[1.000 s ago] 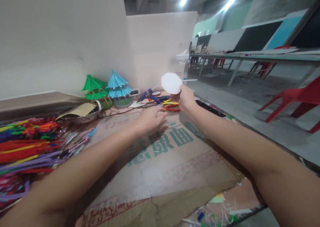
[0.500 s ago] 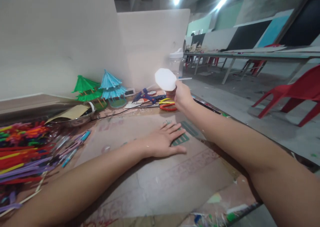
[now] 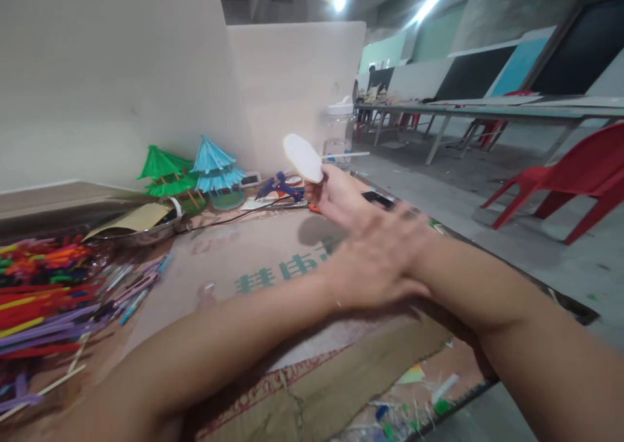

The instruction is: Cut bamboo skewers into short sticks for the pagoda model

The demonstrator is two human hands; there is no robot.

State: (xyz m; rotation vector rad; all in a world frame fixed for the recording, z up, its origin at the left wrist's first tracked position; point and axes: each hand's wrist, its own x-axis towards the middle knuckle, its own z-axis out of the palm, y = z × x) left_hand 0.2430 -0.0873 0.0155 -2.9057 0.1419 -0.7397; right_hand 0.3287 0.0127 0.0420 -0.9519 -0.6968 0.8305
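Note:
My right hand [image 3: 336, 198] is raised above the far side of the cardboard sheet [image 3: 273, 273] and pinches a flat white oval piece [image 3: 302, 158] by its lower edge. My left hand [image 3: 385, 260] lies across my right forearm near the table's right edge; it is smeared by motion, with its fingers stretched out. Behind the white piece lie a blue glue gun [image 3: 277, 186] and a thin white stick [image 3: 344, 155].
A heap of coloured pipe cleaners [image 3: 43, 286] and pens fills the left. Green [image 3: 163, 172] and blue [image 3: 214, 166] paper pagodas stand by the wall, near a metal bowl [image 3: 146, 231]. A clear jar [image 3: 338, 127] stands behind. Red chairs [image 3: 570, 185] are on the right; scraps litter the near edge.
My left hand has left the cardboard and swept right across my right forearm. My right hand has tilted the white piece and drawn it slightly left. The cardboard has shifted.

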